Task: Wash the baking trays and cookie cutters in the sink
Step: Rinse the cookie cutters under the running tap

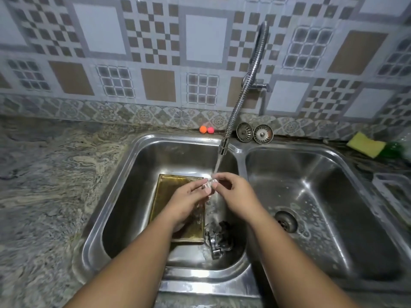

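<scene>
Rinsing a small shiny metal piece (209, 182) under running water, a person pinches it between the fingertips of the left hand (189, 197) and the right hand (234, 192). The two hands meet above the left basin of a stainless-steel double sink (124, 174), and the piece's shape is blurred by the stream. A flexible chrome tap (251, 74) pours straight onto it. Below, a golden rectangular baking tray (166, 192) lies flat on the basin floor, and a heap of silvery metal cookie cutters (216, 238) sits just beside its right edge. Behind the sink stand two round metal drain strainers (254, 132). A yellow sponge (365, 144) rests on the counter at far right.
</scene>
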